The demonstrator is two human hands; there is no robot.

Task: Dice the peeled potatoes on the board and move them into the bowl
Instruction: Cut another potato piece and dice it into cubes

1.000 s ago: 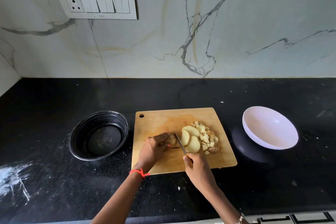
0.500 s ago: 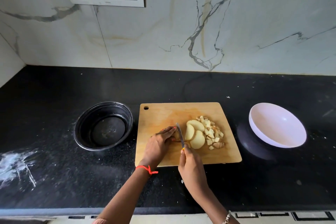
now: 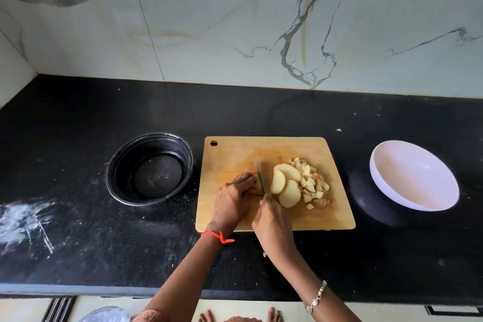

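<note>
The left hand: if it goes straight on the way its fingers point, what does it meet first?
Probably the knife blade in the right hand, just beyond the fingertips of the left hand, which holds a potato piece; the potato slices lie behind it.

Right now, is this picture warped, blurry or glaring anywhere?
In the head view, the wide lens bows the edges of the black counter; the white bowl carries a soft glare spot, with a dark shadow on its left; the potato pieces on the board look sharp.
</note>
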